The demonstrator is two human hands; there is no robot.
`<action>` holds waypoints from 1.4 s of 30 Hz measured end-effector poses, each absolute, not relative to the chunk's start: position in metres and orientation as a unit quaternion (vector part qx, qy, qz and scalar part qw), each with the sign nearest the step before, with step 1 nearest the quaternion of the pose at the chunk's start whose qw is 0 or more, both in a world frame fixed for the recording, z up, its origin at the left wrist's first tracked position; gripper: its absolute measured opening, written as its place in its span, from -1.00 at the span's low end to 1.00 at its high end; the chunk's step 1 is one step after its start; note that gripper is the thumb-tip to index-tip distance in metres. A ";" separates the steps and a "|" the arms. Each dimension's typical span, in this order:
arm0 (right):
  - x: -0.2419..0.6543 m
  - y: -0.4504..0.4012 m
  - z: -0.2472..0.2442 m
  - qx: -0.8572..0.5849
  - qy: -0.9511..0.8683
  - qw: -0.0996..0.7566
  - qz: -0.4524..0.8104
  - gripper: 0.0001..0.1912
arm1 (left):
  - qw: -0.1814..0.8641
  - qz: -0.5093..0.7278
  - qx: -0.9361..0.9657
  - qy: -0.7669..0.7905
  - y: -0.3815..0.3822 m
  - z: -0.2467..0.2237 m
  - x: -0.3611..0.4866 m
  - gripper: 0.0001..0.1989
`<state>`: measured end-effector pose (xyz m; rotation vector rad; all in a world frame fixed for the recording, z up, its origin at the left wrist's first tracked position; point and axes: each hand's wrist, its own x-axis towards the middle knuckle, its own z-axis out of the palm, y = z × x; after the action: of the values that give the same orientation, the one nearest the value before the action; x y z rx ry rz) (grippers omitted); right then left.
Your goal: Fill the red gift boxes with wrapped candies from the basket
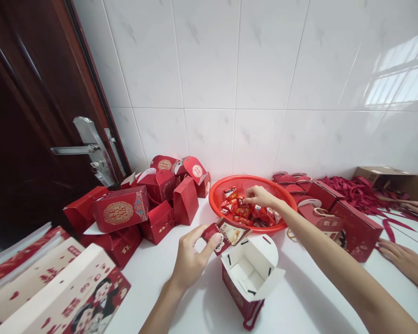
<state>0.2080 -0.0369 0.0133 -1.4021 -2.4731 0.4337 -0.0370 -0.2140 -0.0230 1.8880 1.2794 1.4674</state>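
Observation:
My left hand (191, 257) pinches small snack packets: a red one (214, 237) under the thumb and a brown-and-cream one (231, 232) sticking out beyond it. Just right of that hand stands a red gift box (240, 294), lid flaps up, its white inside (252, 269) showing bare, with a dark red cord hanging at the front. A red plastic basket (285, 197) lies behind the box with many wrapped candies (243, 211) in it. My right hand (259, 197) reaches into the basket, fingertips closed on a wrapped candy (241, 201), which they partly hide.
Red gift boxes (120, 211) pile up on the left, near large printed bags (66, 292). More boxes (323, 220) stand right of the basket. Dark red ribbons (351, 192) spill from a cardboard box (389, 178). Another person's hand (403, 260) rests at right. A tiled wall (209, 139) closes the back.

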 end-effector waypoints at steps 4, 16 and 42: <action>0.215 -0.042 0.013 -0.452 -0.865 0.058 0.209 -0.92 | 0.212 0.528 0.681 0.461 -0.214 -0.024 -0.037 -0.69; 0.221 -0.038 -0.001 -0.575 -0.808 -0.020 0.126 -0.10 | 0.219 0.520 0.683 0.464 -0.214 -0.023 -0.036 -0.67; 0.246 -0.042 0.005 -0.589 -0.778 -0.089 0.201 -0.54 | 0.204 0.518 0.705 0.438 -0.212 -0.027 -0.036 -0.71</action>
<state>0.2456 -0.0417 0.0049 -1.9617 -2.5930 0.6689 -0.0363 -0.2123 -0.0274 1.9672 1.2231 1.4458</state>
